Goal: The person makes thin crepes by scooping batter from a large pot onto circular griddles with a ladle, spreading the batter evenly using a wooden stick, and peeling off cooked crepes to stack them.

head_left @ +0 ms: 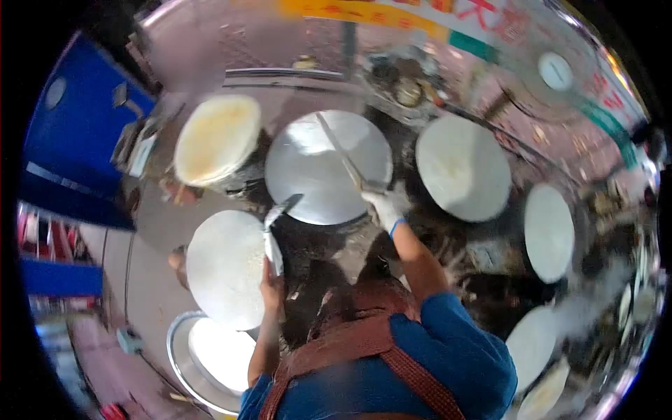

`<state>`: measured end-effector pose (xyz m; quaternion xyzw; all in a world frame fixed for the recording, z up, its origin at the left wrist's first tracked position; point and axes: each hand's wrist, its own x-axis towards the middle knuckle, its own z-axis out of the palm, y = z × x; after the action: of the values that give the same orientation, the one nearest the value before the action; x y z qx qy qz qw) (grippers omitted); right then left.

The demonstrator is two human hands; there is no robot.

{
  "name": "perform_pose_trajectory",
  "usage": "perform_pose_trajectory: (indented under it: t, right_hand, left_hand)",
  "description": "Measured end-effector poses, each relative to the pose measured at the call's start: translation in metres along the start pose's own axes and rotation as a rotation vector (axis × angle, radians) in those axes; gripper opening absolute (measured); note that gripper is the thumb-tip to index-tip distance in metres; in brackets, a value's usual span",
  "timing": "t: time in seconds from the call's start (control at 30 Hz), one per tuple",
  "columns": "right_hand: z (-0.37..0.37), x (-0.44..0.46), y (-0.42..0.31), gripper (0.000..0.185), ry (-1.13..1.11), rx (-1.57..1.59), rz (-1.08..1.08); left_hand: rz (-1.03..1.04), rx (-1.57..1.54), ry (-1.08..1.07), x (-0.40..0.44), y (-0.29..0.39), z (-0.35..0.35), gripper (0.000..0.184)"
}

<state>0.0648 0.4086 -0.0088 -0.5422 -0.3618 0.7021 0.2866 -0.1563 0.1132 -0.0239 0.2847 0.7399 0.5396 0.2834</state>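
In front of me is a round, shiny metal griddle (294,164) with a bare-looking surface. My right hand (382,208), in a white glove with a blue band at the wrist, closes at the griddle's near right edge on a long thin stick (337,145), which slants across the plate. My left hand (271,285) is wrapped round a scraper-like tool (274,246) with a pale, wrapped-looking handle and a dark flat tip over the griddle's near left edge. Beside that hand lies a wide, pale round sheet (225,269); whether it rests on a griddle is hidden.
A stack of yellowish flat pancakes (218,140) stands at the far left. Below left, a metal basin (173,350) holds something white. More round griddles with pale tops (463,168) curve round my right, with steam (591,311) lower down. A blue panel (87,133) stands left.
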Motion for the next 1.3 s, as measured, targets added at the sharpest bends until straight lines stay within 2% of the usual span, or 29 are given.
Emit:
perform_pose_trajectory:
  t: [0.03,0.07,0.13,0.17,0.23,0.3,0.33,0.37,0.43,0.47,0.5,0.53,0.57,0.6,0.63,0.73,0.77,0.83,0.9,0.97,1.0,1.03,1.1,1.17,1.2,1.23,1.27,1.3]
  right_hand:
    - [0.015,0.009,0.014,0.029,-0.071,0.039,-0.064]
    - [0.018,0.021,0.019,0.03,-0.142,-0.079,-0.327]
    - [-0.01,0.03,-0.002,0.03,-0.223,-0.147,-0.362]
    - [-0.028,0.028,-0.027,0.028,-0.22,-0.113,-0.135]
    - [-0.056,0.051,-0.048,0.026,-0.156,0.075,0.003]
    - [-0.031,0.054,-0.051,0.022,-0.156,-0.122,0.05]
    - [-0.007,0.04,-0.051,0.02,-0.181,-0.132,0.014]
    - [0.002,0.036,-0.051,0.013,-0.264,-0.206,0.131]
    - [-0.004,0.053,-0.044,0.014,-0.419,-0.23,0.028]
    - [-0.02,0.054,-0.061,0.018,-0.366,-0.395,0.068]
    - [-0.041,0.078,-0.055,0.02,-0.399,-0.342,-0.054]
    - [-0.055,0.094,-0.069,0.02,-0.351,-0.273,0.006]
    - [-0.063,0.106,-0.08,0.02,-0.304,-0.204,0.075]
    - [-0.059,0.123,-0.078,0.019,-0.286,-0.1,0.025]
    - [-0.043,0.102,-0.096,0.018,-0.279,-0.164,0.117]
    - [-0.025,0.088,-0.07,0.02,-0.457,-0.385,0.182]
    - [-0.035,0.095,-0.064,0.019,-0.48,-0.405,0.124]
    - [-0.054,0.108,-0.072,0.019,-0.547,-0.41,-0.009]
    - [-0.061,0.137,-0.107,0.021,-0.536,-0.256,0.126]
    - [-0.037,0.137,-0.133,0.019,-0.5,-0.184,0.106]
    - [-0.016,0.109,-0.148,0.016,-0.501,-0.286,0.101]
    - [-0.018,0.124,-0.124,0.016,-0.599,-0.543,0.092]
    - [-0.039,0.123,-0.082,0.021,-0.671,-0.513,0.113]
    - [-0.049,0.119,-0.11,0.023,-0.689,-0.518,0.1]
    - [-0.046,0.132,-0.125,0.02,-0.651,-0.509,0.124]
    - [-0.045,0.149,-0.137,0.019,-0.608,-0.499,0.154]
    - [-0.035,0.161,-0.142,0.019,-0.607,-0.327,0.137]
    - [-0.013,0.147,-0.157,0.018,-0.551,-0.385,0.066]
  left_hand:
    - [0.0,0.165,0.028,-0.002,0.001,0.002,0.07]
    - [-0.079,0.203,0.003,-0.001,0.011,0.001,0.069]
    - [-0.316,0.076,0.025,-0.01,0.039,0.011,0.07]
    - [-0.424,0.052,0.035,-0.008,0.047,0.013,0.07]
    - [-0.106,0.249,0.052,-0.005,-0.015,0.01,0.071]
    - [-0.225,0.225,0.074,-0.009,0.012,0.022,0.07]
    - [0.18,0.434,0.183,-0.008,-0.033,0.022,0.072]
    - [0.048,0.344,0.167,-0.011,-0.031,0.024,0.073]
    - [-0.171,0.136,0.154,-0.027,-0.009,0.032,0.073]
    - [-0.251,0.02,0.166,-0.034,0.005,0.038,0.073]
    - [-0.226,-0.008,0.174,-0.046,-0.005,0.039,0.071]
    - [-0.19,-0.031,0.182,-0.063,-0.021,0.036,0.068]
    - [-0.229,-0.122,0.179,-0.069,-0.008,0.038,0.068]
    - [-0.268,-0.212,0.18,-0.074,0.005,0.039,0.067]
    - [-0.384,-0.376,0.172,-0.081,0.038,0.05,0.068]
    - [-0.55,-0.339,0.21,-0.09,0.043,0.059,0.067]
    - [-0.58,-0.345,0.221,-0.094,0.044,0.061,0.067]
    - [-0.536,-0.423,0.259,-0.106,0.035,0.061,0.065]
    - [-0.415,-0.372,0.248,-0.121,0.01,0.059,0.062]
    - [-0.552,-0.412,0.293,-0.114,0.072,0.075,0.057]
    - [-0.542,-0.394,0.293,-0.118,0.058,0.076,0.058]
    - [-0.562,-0.363,0.311,-0.114,0.065,0.081,0.058]
    - [-0.598,-0.335,0.326,-0.116,0.072,0.088,0.059]
    - [-0.611,-0.334,0.329,-0.12,0.071,0.082,0.059]
    - [-0.556,-0.31,0.306,-0.115,0.097,0.084,0.06]
    - [-0.574,-0.337,0.33,-0.122,0.086,0.081,0.06]
    - [-0.596,-0.363,0.35,-0.132,0.063,0.078,0.059]
    - [-0.625,-0.392,0.371,-0.139,0.043,0.077,0.059]
